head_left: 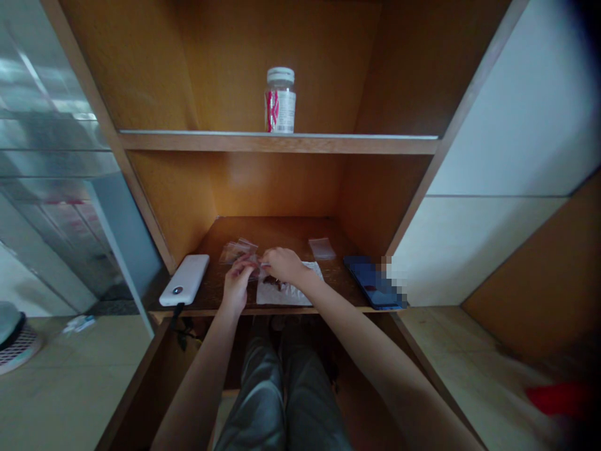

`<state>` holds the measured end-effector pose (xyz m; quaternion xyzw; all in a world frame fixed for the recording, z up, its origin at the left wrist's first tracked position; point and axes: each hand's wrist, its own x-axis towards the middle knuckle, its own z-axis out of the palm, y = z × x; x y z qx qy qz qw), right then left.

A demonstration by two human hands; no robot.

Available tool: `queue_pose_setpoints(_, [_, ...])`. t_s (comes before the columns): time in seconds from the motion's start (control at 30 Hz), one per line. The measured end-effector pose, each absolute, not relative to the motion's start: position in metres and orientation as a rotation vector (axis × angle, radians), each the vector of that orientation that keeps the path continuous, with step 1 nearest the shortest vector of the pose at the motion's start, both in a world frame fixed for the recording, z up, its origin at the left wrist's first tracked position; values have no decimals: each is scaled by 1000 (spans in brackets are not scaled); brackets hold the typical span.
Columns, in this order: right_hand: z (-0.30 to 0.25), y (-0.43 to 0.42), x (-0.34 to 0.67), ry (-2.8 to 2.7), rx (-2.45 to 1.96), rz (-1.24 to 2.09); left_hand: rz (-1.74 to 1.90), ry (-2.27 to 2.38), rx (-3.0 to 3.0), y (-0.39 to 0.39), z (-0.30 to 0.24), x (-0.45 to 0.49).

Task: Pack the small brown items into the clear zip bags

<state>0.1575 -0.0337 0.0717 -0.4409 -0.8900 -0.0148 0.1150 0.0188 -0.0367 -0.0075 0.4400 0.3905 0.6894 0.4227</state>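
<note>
My left hand (pixel 238 280) is closed, its fingertips pinching a small clear plastic bag (pixel 254 274) above the wooden shelf. Right beside it, my right hand (pixel 283 264) is closed too, with the fingertips at the bag's edge; whatever they grip is too small and hidden to make out. Under the right hand lies a white paper sheet (pixel 268 297) with small dark brown pieces (pixel 272 281) on it. More clear plastic bags (pixel 231 252) lie just behind my left hand. Another flat clear bag (pixel 322 248) rests farther right.
A white power bank (pixel 185 280) with a black cable lies at the left front, a dark blue phone (pixel 370 280) at the right front. On the upper shelf (pixel 357 144) stands a white-capped bottle (pixel 280 103). Below the working shelf, an open drawer (pixel 141 382) surrounds my legs.
</note>
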Motion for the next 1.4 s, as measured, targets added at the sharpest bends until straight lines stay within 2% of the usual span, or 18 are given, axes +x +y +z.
queue_pose_setpoints(0.17, [75, -25, 167, -2609, -1225, 50, 1725, 964, 1034, -39, -4, 20])
queue_pose_setpoints(0.57, [64, -3, 178, -2013, -1035, 733, 1744, 800, 761, -36, -6, 16])
queue_pose_setpoints(0.8, [65, -1, 181, -2057, -946, 897, 1722, 860, 867, -37, -8, 15])
queue_pose_setpoints(1.03, [59, -4, 184, -2156, -849, 1347, 1773, 857, 844, -36, -8, 17])
queue_pose_setpoints(1.2, [56, -2, 183, -2039, -879, 1279, 1764, 849, 729, -39, -2, 15])
queue_pose_setpoints(1.4, [69, -12, 172, -1907, -910, 1423, 1608, 808, 882, -43, 0, 15])
